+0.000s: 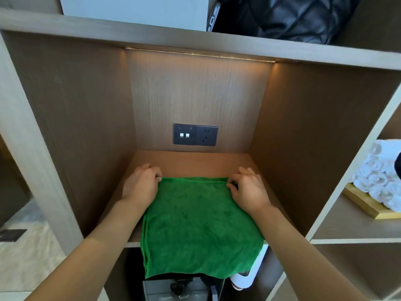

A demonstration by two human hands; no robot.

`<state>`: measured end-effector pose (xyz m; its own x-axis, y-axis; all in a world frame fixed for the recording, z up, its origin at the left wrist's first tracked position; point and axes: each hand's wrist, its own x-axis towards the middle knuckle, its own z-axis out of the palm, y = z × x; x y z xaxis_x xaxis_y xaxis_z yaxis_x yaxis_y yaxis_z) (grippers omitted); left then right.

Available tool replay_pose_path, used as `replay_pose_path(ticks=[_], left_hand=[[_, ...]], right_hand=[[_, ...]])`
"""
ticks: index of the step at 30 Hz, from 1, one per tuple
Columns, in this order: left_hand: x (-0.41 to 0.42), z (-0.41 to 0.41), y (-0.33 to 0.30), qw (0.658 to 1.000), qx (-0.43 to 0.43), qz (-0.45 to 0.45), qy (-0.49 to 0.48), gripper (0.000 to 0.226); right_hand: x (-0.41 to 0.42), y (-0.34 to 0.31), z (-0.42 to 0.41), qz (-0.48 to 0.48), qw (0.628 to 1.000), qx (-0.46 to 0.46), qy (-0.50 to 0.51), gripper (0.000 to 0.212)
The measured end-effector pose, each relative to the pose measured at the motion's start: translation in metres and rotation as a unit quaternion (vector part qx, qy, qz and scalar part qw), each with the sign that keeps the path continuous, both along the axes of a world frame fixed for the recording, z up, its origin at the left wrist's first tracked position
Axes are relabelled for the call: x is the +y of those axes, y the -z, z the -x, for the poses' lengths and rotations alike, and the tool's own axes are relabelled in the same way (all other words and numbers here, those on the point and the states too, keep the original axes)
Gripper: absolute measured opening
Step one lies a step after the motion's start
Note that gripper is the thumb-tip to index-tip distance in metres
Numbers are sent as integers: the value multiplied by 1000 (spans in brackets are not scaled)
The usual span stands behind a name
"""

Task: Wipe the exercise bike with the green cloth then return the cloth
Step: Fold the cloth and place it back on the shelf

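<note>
On the brown wooden shelf [195, 161], the left hand [141, 183] and right hand [247, 187] are pinching the far corners of the soft green cloth [199, 227].

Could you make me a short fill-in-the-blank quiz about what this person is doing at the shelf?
1. Both hands pinch the far corners of a ____ cloth.
2. The cloth's near edge hangs over the front of the ____.
3. On the back wall sits a dark power ____.
4. Rolled white ____ lie in the compartment to the right.

Missing words: green; shelf; socket; towels
</note>
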<state>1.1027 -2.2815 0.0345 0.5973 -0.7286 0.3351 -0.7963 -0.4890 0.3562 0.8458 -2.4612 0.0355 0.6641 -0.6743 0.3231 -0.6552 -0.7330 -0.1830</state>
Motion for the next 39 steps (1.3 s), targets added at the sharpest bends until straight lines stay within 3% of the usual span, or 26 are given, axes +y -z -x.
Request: replay_pose_path(ticks=[4, 6, 8, 12, 14, 21, 26, 30, 35, 39], left_hand=[[5, 1, -1, 999, 28, 35, 7, 8], [7, 1, 1, 999, 32, 30, 6, 7], [6, 2, 1, 999, 28, 44, 4, 9], [5, 5, -3, 990, 34, 136, -2, 10], [6, 7, -3, 985, 50, 167, -12, 9], [9, 7, -4, 971, 92, 222, 3, 8], [16, 9, -1, 972, 80, 221, 14, 9], [22, 9, 1, 978, 69, 195, 34, 11], [26, 6, -5, 970, 78, 227, 38, 15], [16, 5, -8, 974, 150, 169, 31, 14]], right_hand=[[2, -3, 1, -28, 999, -45, -5, 2], [4, -4, 1, -51, 997, -53, -10, 8], [4, -5, 0, -51, 998, -38, -9, 7], [2, -9, -7, -41, 998, 34, -28, 29], [-1, -9, -8, -40, 998, 28, -43, 26], [-3, -4, 0, -11, 988, -128, -82, 18], [0, -1, 12, -39, 972, -228, -29, 20], [1, -4, 13, -98, 976, -192, -35, 22], [-7, -23, 4, -135, 968, -202, -61, 23], [-10, -25, -9, -191, 977, -70, -62, 18]])
